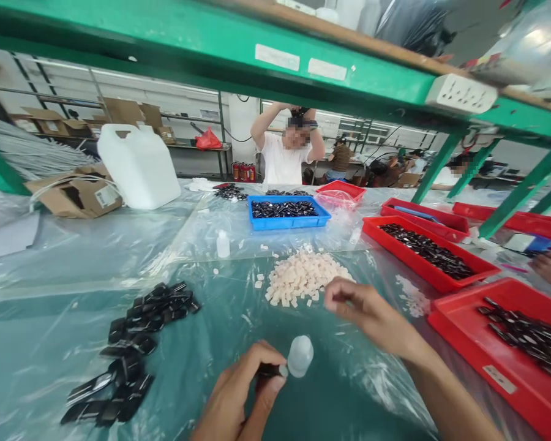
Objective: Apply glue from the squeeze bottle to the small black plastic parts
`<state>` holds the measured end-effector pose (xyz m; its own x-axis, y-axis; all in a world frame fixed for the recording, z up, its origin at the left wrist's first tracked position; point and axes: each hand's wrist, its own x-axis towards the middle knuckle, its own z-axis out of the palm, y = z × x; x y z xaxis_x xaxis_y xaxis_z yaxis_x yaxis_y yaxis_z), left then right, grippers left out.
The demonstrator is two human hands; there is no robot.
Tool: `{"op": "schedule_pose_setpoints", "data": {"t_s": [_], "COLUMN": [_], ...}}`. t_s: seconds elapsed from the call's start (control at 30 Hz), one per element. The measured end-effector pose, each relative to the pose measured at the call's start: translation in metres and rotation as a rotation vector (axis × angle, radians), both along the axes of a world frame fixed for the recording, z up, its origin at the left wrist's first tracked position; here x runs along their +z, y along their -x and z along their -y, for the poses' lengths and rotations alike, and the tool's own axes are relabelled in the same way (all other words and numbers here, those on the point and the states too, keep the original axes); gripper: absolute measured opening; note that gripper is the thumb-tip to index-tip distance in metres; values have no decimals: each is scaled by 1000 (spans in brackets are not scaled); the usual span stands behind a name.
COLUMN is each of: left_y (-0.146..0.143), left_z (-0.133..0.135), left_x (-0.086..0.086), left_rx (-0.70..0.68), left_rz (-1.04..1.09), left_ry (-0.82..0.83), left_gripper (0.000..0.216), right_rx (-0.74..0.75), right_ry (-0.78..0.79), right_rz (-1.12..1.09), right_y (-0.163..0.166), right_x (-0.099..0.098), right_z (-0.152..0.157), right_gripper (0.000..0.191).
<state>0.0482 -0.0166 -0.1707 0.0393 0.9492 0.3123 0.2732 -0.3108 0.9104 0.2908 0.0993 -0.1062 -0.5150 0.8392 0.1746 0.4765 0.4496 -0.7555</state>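
Note:
My left hand (243, 389) sits low at the front, fingers pinched round a small black part (270, 370) with a pale tip. Right beside it stands a small translucent bottle (300, 355) on the plastic-covered table (50, 343). My right hand (365, 312) hovers just in front of a heap of small cream-coloured blocks (302, 277), fingers curled in a pinch; what it holds, if anything, I cannot make out. A pile of black parts (133, 346) lies to the left.
Red trays (509, 373) (429, 254) of black parts line the right side; a blue tray (287, 212) sits further back. A white jerrycan (138, 164), a cardboard box (76, 193) and a small bottle (223, 244) stand at the left. A person in white (287, 156) faces me; a green shelf (257, 55) hangs overhead.

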Motion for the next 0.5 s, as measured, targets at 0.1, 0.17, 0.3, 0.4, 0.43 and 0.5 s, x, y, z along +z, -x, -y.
{"op": "schedule_pose_setpoints", "data": {"t_s": [0.1,0.17,0.3,0.4,0.43,0.5], "left_y": [-1,0,-1,-3,-4,-6], "left_z": [4,5,7,10,10,12], "left_x": [6,6,5,4,3,0], "left_rx": [-78,-95,-105,-107,-113,-121], "left_rz": [70,103,128,156,161,158], "left_ry": [101,124,82,72,62,22], "left_gripper": [27,27,23,24,24,22], "right_rx": [206,262,270,260,261,259], "right_ry": [163,250,341,356,363,378], "right_rz": [-126,-182,-241,-243,-240,-239], "right_y": [29,38,40,39,39,40], "right_x": [3,1,-3,-2,-1,0], "right_z": [38,50,53,55,57,61], "right_gripper": [29,31,33,27,25,24]}}
